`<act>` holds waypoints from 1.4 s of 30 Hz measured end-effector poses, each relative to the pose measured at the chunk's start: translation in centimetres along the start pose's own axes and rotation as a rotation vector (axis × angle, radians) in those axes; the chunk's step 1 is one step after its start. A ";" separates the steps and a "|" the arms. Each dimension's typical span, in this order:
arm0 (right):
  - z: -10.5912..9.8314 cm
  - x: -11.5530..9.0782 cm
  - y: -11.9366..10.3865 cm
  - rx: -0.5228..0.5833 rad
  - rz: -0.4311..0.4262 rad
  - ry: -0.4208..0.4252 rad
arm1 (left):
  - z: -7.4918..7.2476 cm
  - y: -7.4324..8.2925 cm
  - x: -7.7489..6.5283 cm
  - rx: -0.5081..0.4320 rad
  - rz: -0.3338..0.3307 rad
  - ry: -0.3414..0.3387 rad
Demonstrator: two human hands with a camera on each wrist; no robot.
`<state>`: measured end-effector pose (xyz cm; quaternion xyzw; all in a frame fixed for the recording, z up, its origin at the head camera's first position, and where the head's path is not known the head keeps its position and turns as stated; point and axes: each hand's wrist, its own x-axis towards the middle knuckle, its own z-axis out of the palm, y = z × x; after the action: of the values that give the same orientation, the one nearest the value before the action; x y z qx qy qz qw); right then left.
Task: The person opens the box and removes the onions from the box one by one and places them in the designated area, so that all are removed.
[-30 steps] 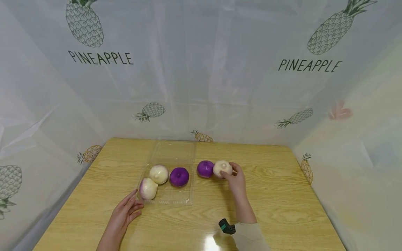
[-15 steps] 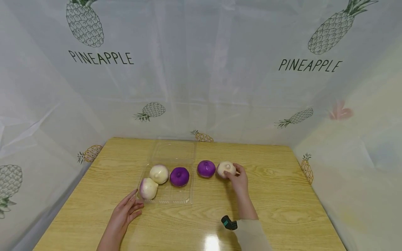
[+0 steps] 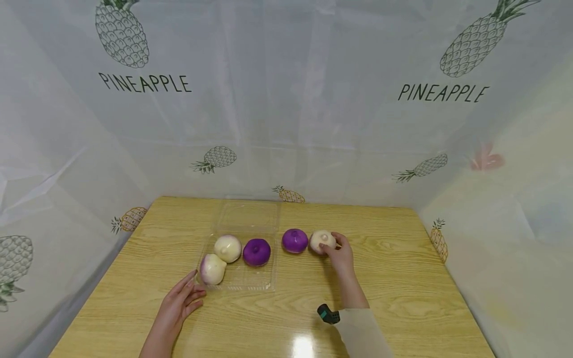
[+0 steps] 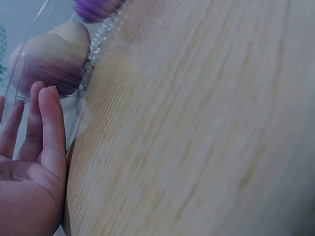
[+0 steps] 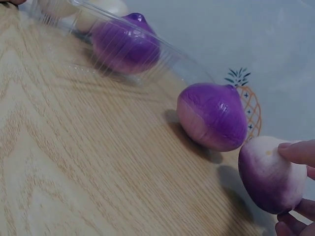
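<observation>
In the head view my right hand (image 3: pixel 342 254) pinches a white-and-purple turnip (image 3: pixel 323 242), pale side up, between thumb and fingers. Whether it rests on the table or hangs just above, I cannot tell. Just left of it a purple turnip (image 3: pixel 295 241) sits on the table, near but apart. My left hand (image 3: pixel 181 298), fingers extended, lies at the near left corner of an open clear plastic box (image 3: pixel 250 287). Inside the box are two pale turnips, one (image 3: pixel 228 248) behind the other (image 3: pixel 212 269), and a purple turnip (image 3: pixel 257 252) on the right.
The box's clear lid (image 3: pixel 248 216) lies folded back toward the rear of the wooden table (image 3: pixel 385 278). A pineapple-print curtain (image 3: pixel 286 124) hangs behind and at both sides. A small black device (image 3: pixel 329 314) sits at my right sleeve (image 3: pixel 361 328).
My right hand has shifted the pale turnip slightly to the right, opening a small gap from the purple one, then stayed there. The left hand has held its place.
</observation>
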<state>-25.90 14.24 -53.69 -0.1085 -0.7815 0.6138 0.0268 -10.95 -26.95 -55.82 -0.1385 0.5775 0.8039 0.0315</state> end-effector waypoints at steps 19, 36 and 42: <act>0.0 0.5 0.4 -0.067 -0.010 -0.046 | -0.2 -0.3 0.1 -0.014 -0.008 -0.004; -0.1 0.3 0.1 -0.053 0.001 -0.063 | -0.3 -0.2 0.1 -0.013 0.010 -0.019; -0.6 0.0 -0.5 -0.044 0.010 -0.066 | -0.3 -0.2 0.1 -0.018 0.009 -0.026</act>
<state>-25.86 14.73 -53.01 -0.0928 -0.7948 0.5998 -0.0048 -10.91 -27.18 -56.13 -0.1256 0.5703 0.8110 0.0339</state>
